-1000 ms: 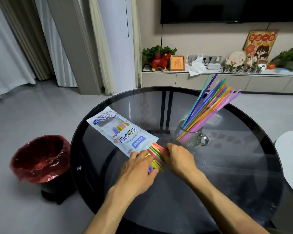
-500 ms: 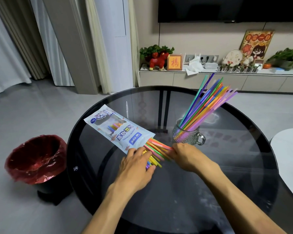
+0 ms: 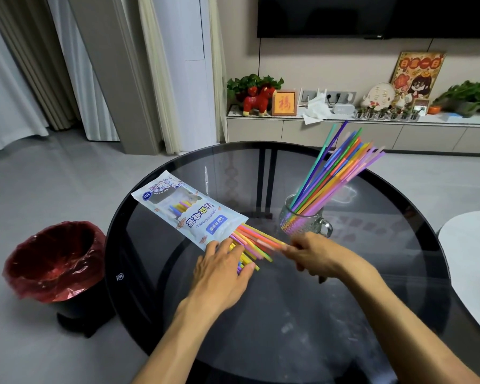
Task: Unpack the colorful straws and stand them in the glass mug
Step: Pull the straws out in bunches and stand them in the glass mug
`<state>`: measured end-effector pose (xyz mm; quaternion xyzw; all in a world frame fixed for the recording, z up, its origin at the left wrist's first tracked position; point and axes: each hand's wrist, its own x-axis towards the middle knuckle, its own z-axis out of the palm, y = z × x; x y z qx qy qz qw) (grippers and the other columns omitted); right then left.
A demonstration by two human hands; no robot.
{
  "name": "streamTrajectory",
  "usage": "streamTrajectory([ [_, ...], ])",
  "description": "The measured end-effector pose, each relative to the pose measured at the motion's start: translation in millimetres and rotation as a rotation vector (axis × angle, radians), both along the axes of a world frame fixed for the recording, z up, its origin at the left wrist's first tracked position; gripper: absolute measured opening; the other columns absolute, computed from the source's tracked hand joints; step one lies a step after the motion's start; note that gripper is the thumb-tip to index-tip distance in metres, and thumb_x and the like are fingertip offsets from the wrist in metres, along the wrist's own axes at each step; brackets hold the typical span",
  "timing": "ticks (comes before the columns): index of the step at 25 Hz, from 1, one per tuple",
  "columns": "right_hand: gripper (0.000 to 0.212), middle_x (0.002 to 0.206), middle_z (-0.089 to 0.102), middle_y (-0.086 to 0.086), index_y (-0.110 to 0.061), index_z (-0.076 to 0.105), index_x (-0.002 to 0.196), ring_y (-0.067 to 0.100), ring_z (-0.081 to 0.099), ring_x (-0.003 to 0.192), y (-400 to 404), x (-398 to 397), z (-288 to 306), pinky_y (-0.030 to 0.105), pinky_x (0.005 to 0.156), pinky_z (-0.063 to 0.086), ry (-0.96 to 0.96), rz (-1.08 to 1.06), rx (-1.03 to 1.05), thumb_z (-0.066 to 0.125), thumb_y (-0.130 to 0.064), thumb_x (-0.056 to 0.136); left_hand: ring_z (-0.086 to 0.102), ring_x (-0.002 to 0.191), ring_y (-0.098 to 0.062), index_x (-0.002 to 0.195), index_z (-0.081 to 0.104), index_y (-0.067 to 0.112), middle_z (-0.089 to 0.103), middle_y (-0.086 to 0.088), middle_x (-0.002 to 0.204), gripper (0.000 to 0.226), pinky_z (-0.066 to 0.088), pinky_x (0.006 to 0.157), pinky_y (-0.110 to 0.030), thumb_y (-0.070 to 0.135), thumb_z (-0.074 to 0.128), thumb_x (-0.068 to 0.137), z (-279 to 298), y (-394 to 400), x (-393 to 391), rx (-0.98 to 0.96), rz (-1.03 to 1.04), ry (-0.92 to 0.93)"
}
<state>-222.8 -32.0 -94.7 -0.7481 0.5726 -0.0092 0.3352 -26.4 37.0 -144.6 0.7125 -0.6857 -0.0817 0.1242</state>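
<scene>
Nearest to me, at about 7 o'clock on the round glass table (image 3: 399,314), my left hand (image 3: 222,268) lies flat with its fingers straight, pressing down on the loose straws (image 3: 251,245) and the open mouth of the straw packet (image 3: 190,210). I judge it is there as an anchor, so the light bag does not slide while the straws come out. It is pressing, not gripping.

Just to its right, around the table's centre, my right hand (image 3: 312,254) is blurred, but its fingers are curled in a pinch on the tips of a few pink and orange straws that fan from the bag's mouth. Gripping them at the very ends makes sense: it draws the full length clear of the packet in one pull.

The packet lies flat toward 10 o'clock, its open end pointing at my hands, with more straws visible through its window.

Further out, at about 1 o'clock, the glass mug (image 3: 302,220) stands upright, handle toward 3 o'clock, near my right hand. A bundle of straws in the mug (image 3: 336,173) leans toward 1 o'clock against the rim, so the job looks well past halfway.

Off the table at 9 o'clock sits a bin with a red liner (image 3: 53,259).
</scene>
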Motion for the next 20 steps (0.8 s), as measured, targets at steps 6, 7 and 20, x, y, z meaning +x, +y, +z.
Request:
streamTrajectory([
  [6,0.034,0.11,0.057,0.01,-0.012,0.05,0.109,0.033,0.061,0.097,2,41,-42,0.039,0.067,0.045,0.227,0.022,-0.615,0.048,-0.043,0.095,0.028,0.135,-0.017,0.137,0.044,0.031,0.036,0.011,0.147,0.049,0.038,0.102,-0.038,0.052,0.041,0.094,-1,1,0,0.0,-0.013,-0.011],
  [7,0.033,0.113,0.058,0.011,-0.011,0.05,0.111,0.034,0.06,0.101,1,42,-45,0.04,0.069,0.047,0.257,0.046,-0.609,0.049,-0.04,0.096,0.028,0.136,-0.017,0.137,0.043,0.031,0.036,0.011,0.148,0.049,0.037,0.103,-0.038,0.052,0.041,0.094,-1,2,0,0.0,-0.017,-0.011],
  [20,0.024,0.116,0.059,0.017,-0.003,0.043,0.118,0.035,0.061,0.106,9,38,-39,0.039,0.068,0.041,0.356,0.094,-0.524,0.045,-0.014,0.097,0.024,0.138,-0.017,0.139,0.04,0.031,0.031,0.008,0.152,0.05,0.036,0.104,-0.039,0.053,0.041,0.094,-1,1,2,0.023,-0.022,-0.02],
])
